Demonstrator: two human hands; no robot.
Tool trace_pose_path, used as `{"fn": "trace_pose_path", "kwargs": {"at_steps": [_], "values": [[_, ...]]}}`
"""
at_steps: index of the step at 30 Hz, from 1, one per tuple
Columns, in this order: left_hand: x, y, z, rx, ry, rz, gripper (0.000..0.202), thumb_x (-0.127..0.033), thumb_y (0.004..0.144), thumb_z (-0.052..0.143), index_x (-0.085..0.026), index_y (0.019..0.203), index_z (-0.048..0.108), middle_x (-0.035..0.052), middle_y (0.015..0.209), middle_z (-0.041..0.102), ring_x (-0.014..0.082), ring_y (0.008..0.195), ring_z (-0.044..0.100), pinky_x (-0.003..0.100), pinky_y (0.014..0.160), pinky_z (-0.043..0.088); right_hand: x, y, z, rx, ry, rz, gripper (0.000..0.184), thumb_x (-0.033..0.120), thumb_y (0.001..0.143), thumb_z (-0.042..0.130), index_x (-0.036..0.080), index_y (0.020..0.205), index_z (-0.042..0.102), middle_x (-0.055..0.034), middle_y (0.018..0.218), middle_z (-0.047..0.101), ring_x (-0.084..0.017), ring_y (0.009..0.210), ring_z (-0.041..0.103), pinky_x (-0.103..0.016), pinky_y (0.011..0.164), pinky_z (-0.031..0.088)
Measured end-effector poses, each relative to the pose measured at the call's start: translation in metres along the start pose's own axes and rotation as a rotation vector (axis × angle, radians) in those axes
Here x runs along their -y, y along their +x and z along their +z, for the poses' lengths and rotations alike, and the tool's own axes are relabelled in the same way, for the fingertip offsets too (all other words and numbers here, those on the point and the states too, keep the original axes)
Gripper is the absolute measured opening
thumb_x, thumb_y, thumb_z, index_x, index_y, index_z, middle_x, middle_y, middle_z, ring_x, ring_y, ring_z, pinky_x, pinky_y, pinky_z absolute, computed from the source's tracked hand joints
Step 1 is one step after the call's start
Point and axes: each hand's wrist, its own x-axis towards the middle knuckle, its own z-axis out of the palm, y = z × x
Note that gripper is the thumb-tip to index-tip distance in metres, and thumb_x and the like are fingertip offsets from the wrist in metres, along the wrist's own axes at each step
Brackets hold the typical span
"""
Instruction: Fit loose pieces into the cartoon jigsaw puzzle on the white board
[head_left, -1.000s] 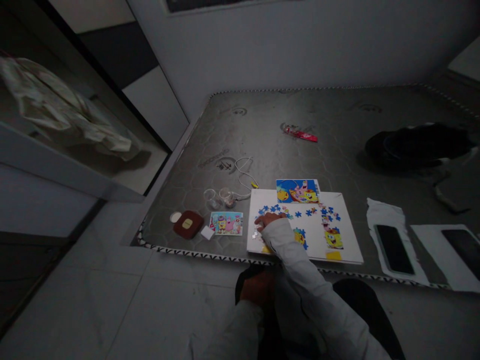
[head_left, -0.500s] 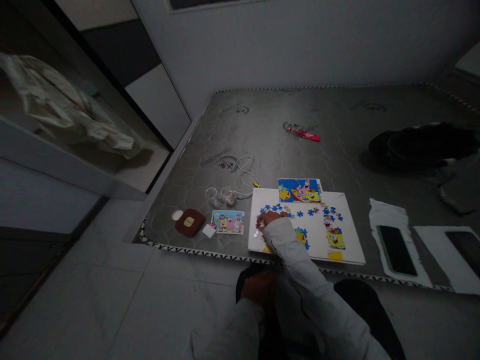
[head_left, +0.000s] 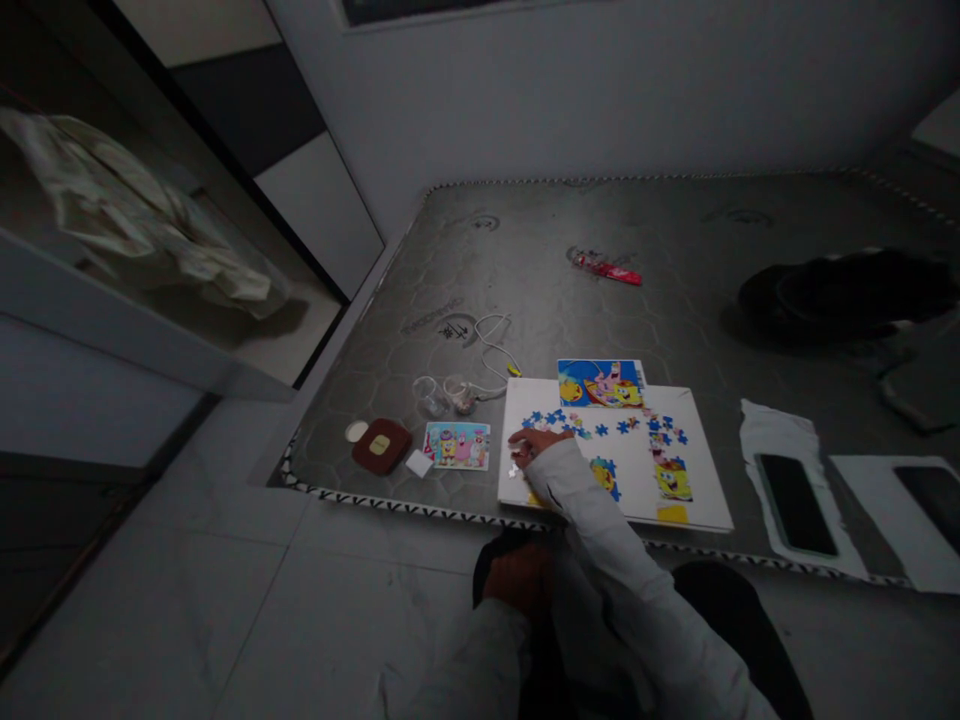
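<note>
My right hand [head_left: 537,443] is over the left part of a white board [head_left: 555,480], its fingers bent and drawn together. Whatever lies between the fingertips is too small and dark to make out. A pale puzzle piece [head_left: 513,472] lies just below them. Loose blue puzzle pieces [head_left: 553,416] are scattered above the hand. To the right are a joined yellow-and-blue section [head_left: 604,478], partly behind my sleeve, and a joined cartoon section [head_left: 673,480]. A blue picture card [head_left: 600,383] overlaps the board's far edge. My left hand [head_left: 519,578] rests low by my leg, its fingers hidden.
Left of the board are a second picture card [head_left: 457,446], a brown case [head_left: 382,446], a small white square [head_left: 419,463] and clear cups [head_left: 459,393] beside a white cable [head_left: 491,340]. Phones [head_left: 796,503] lie to the right. Farther back are a red packet [head_left: 607,268] and a dark bag [head_left: 832,297].
My right hand has shifted slightly left and its fingers have moved a little above the pale piece. My left hand stays put. The view has tilted very slightly.
</note>
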Motion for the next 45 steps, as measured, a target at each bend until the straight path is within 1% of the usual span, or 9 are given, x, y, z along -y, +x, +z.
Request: {"fn": "trace_pose_path", "kwargs": {"at_steps": [4,8,14,22,26,30,34,37,45], "values": [[-0.003,-0.001,-0.002,-0.002,0.016,-0.017,0.025,-0.031,0.1,0.05,-0.017,0.11,0.069,0.0086,0.115,0.072,0.0226,0.103,0.068,0.042,0.088,0.055,0.006,-0.018,-0.008,-0.068,0.226,-0.103,0.022,0.023,0.088,0.064,0.025,0.105,0.078,-0.0017,0.095,0.077,-0.017,0.083,0.069,-0.031,0.084,0.048],[-0.005,-0.003,-0.001,-0.037,0.027,-0.024,0.029,-0.028,0.1,0.044,-0.022,0.107,0.071,0.0073,0.113,0.073,0.0233,0.104,0.069,0.036,0.085,0.052,0.019,-0.039,-0.019,-0.148,0.417,-0.174,0.032,0.037,0.091,0.06,0.024,0.116,0.075,-0.0043,0.097,0.077,-0.016,0.077,0.068,-0.027,0.064,0.049],[-0.004,-0.003,0.002,-0.065,0.031,-0.029,0.029,-0.027,0.097,0.044,-0.026,0.107,0.071,0.0056,0.113,0.074,0.0231,0.104,0.07,0.032,0.081,0.05,0.03,-0.055,-0.03,-0.22,0.723,-0.302,0.03,0.043,0.087,0.069,0.027,0.111,0.079,-0.0036,0.092,0.077,-0.015,0.07,0.066,-0.026,0.058,0.046],[-0.006,-0.003,0.0,-0.084,0.007,-0.009,0.031,-0.024,0.095,0.046,-0.028,0.115,0.07,0.004,0.118,0.074,0.0225,0.109,0.068,0.031,0.084,0.05,0.035,-0.067,-0.044,-0.227,0.623,-0.37,0.033,0.042,0.088,0.068,0.03,0.117,0.077,-0.0011,0.084,0.074,-0.011,0.055,0.051,-0.024,0.053,0.042],[-0.005,-0.003,0.0,-0.087,0.01,-0.014,0.03,-0.026,0.095,0.046,-0.028,0.115,0.069,0.0047,0.117,0.074,0.0232,0.106,0.069,0.032,0.082,0.051,0.032,-0.071,-0.043,-0.21,0.517,-0.409,0.031,0.041,0.095,0.061,0.031,0.121,0.075,-0.0015,0.092,0.074,-0.013,0.068,0.06,-0.025,0.061,0.047],[-0.003,-0.002,0.003,-0.085,0.023,-0.009,0.03,-0.027,0.096,0.044,-0.027,0.112,0.069,0.0047,0.116,0.073,0.022,0.104,0.069,0.031,0.08,0.049,0.015,-0.063,-0.033,-0.185,0.168,-0.26,0.03,0.037,0.096,0.06,0.031,0.122,0.074,-0.0011,0.106,0.075,-0.015,0.078,0.064,-0.027,0.073,0.049],[-0.001,-0.002,0.006,-0.086,0.031,-0.011,0.029,-0.028,0.097,0.043,-0.026,0.107,0.07,0.0055,0.114,0.073,0.0213,0.102,0.068,0.03,0.079,0.048,-0.006,-0.045,-0.029,-0.153,-0.061,-0.115,0.027,0.029,0.094,0.062,0.031,0.116,0.077,-0.0049,0.111,0.075,-0.027,0.102,0.066,-0.043,0.096,0.043],[-0.001,-0.002,0.006,-0.079,0.031,-0.007,0.029,-0.03,0.098,0.043,-0.025,0.109,0.07,0.0066,0.113,0.073,0.0216,0.102,0.068,0.031,0.079,0.048,-0.012,-0.033,-0.031,-0.09,-0.145,-0.034,0.027,0.026,0.094,0.062,0.032,0.116,0.077,-0.0058,0.113,0.075,-0.028,0.106,0.066,-0.044,0.096,0.042],[-0.001,0.0,0.005,-0.046,0.02,0.007,0.029,-0.029,0.101,0.044,-0.018,0.112,0.069,0.0075,0.113,0.071,0.0211,0.102,0.066,0.038,0.088,0.052,0.0,-0.012,-0.018,0.037,-0.207,0.024,0.023,0.028,0.094,0.061,0.028,0.111,0.078,-0.0012,0.103,0.077,-0.019,0.095,0.07,-0.029,0.088,0.046]]}}
